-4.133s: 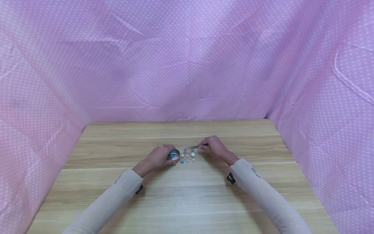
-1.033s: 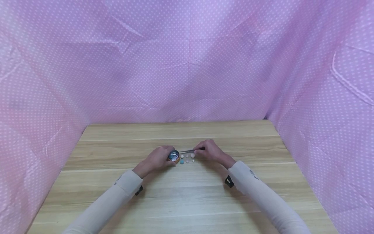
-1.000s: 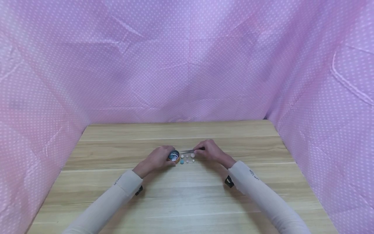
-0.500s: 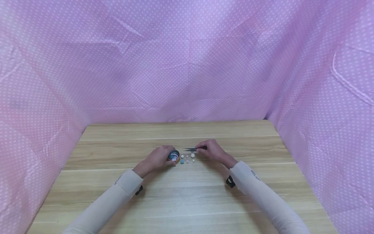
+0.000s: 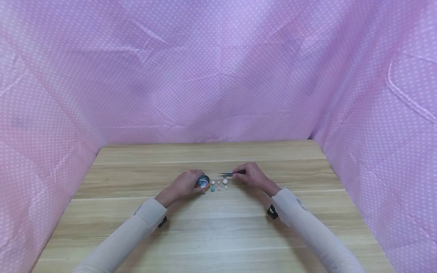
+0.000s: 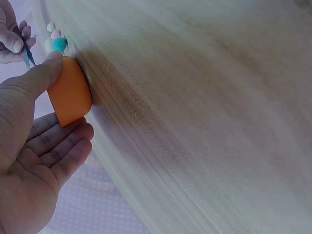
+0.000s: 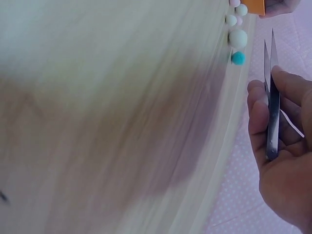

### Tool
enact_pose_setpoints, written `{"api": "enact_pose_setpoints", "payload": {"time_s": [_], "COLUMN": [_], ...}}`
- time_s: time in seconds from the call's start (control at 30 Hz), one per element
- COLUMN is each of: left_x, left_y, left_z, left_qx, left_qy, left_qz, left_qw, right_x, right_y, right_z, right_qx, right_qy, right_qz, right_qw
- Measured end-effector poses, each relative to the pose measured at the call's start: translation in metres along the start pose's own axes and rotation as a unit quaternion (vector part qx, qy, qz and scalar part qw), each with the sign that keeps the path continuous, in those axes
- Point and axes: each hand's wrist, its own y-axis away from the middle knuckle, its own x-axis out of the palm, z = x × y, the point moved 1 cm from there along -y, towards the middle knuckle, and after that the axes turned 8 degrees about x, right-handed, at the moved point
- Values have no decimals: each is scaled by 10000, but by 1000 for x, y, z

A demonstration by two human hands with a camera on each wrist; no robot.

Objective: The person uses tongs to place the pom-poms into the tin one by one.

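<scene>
My left hand (image 5: 186,184) grips a small orange round container (image 6: 70,92), thumb on one side and fingers on the other; its mouth faces up, with a blue-green ball visible inside. In my right hand (image 5: 252,174) is a pair of metal tweezers (image 7: 273,117), pinched between thumb and fingers. Their tips point left and stand apart with nothing between them. A teal ball (image 7: 238,58) lies at the back of the group, partly hidden by the tweezers in the head view. Beside it sits a larger white ball (image 7: 238,39).
Several small white and pink balls (image 5: 219,182) lie in short rows right of the container, with another teal ball (image 5: 212,189) at the front left. The wooden table (image 5: 218,235) stretches around both arms. Pink dotted cloth (image 5: 218,76) hangs behind and at the sides.
The purple ball that was at the tweezer tips is gone from the table. My right hand went left to the container, then drew back right with the tweezers. My left hand keeps its place.
</scene>
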Motion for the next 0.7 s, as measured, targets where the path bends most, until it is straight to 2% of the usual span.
{"api": "enact_pose_setpoints", "payload": {"time_s": [0.2, 0.4, 0.7], "left_x": [-1, 0, 1], "left_y": [1, 2, 2], "left_z": [0, 1, 2], "left_qx": [-3, -20, 20], "left_qy": [7, -99, -49], "left_qz": [48, 101, 8], "left_qw": [10000, 9999, 10000], "right_x": [-1, -2, -7], "right_y": [1, 2, 2], "right_z": [-6, -11, -13], "right_qx": [-3, 196, 213], "right_qy": [5, -148, 112], "right_qz": [-66, -21, -79], "right_qw": [10000, 9997, 9997]}}
